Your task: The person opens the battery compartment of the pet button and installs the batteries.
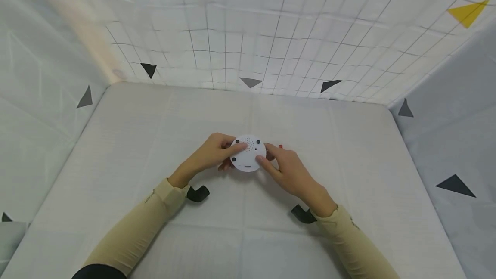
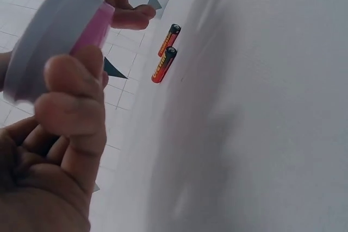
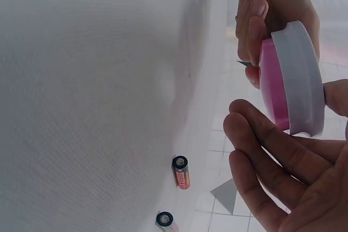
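Both hands hold a round white device (image 1: pixel 248 162) above the table, its back facing up with speaker holes and small dark round feet. The side turned down is pink, seen in the right wrist view on the device (image 3: pixel 299 80). My left hand (image 1: pixel 212 150) grips its left edge, thumb across the back and fingers curled beneath. My right hand (image 1: pixel 289 170) pinches the right edge, thumb on the back near the lower right; its other fingers extend by the rim. Two red-and-black batteries (image 2: pixel 164 64) lie on the table beyond the device.
The white-covered table (image 1: pixel 155 111) meets a white grid-lined curtain (image 1: pixel 232 46) at the back. Grey-white walls (image 1: pixel 445 141) stand on both sides, with dark triangles on them. Black curved pieces (image 1: pixel 198 193) stick out at both wrists.
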Demonstrator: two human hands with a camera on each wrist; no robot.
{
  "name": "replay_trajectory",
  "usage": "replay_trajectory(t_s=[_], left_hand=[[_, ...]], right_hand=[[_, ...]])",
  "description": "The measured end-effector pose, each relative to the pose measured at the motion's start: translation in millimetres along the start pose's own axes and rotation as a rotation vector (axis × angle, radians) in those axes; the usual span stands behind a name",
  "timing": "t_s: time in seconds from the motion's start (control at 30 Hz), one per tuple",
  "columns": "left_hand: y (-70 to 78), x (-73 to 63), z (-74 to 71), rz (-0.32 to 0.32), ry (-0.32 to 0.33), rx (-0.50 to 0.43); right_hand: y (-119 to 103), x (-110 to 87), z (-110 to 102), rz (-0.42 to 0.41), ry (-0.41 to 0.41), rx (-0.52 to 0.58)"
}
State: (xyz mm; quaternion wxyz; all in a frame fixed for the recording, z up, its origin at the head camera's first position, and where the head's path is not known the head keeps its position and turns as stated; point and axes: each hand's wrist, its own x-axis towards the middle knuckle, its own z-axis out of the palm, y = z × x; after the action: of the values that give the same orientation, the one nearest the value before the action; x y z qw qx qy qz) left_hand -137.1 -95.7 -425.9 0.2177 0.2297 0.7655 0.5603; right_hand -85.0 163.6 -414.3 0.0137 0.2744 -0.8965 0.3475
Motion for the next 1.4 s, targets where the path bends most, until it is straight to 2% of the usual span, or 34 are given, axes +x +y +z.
replay_trajectory(t_s=[0.37,0.7,0.9,1.0,1.13,1.23,1.4], left_hand=[[-10.4,3.3,3.5,-0.031,0.024,-0.173],[-21.2,5.3,6.1,-0.036,0.008,-0.181],[-28.0,7.4,9.2,-0.074,0.013,-0.201],[-30.1,7.8,10.8,-0.086,0.039,-0.229],[-30.2,9.5,12.4,-0.066,0.085,-0.245],[-30.5,9.0,14.0,-0.059,0.096,-0.236],[-31.2,5.3,17.3,-0.082,0.097,-0.223]], right_hand=[[-1.6,-1.8,-1.5,0.008,0.043,-0.086],[-1.8,-1.7,-0.1,-0.017,0.086,-0.149],[-1.3,-2.0,1.2,-0.049,0.128,-0.168],[-1.4,-1.4,2.8,-0.087,0.161,-0.181],[-5.3,1.0,2.4,-0.197,0.225,-0.209],[-9.8,1.5,3.4,-0.271,0.253,-0.235],[-15.0,-0.8,9.2,-0.294,0.264,-0.249]])
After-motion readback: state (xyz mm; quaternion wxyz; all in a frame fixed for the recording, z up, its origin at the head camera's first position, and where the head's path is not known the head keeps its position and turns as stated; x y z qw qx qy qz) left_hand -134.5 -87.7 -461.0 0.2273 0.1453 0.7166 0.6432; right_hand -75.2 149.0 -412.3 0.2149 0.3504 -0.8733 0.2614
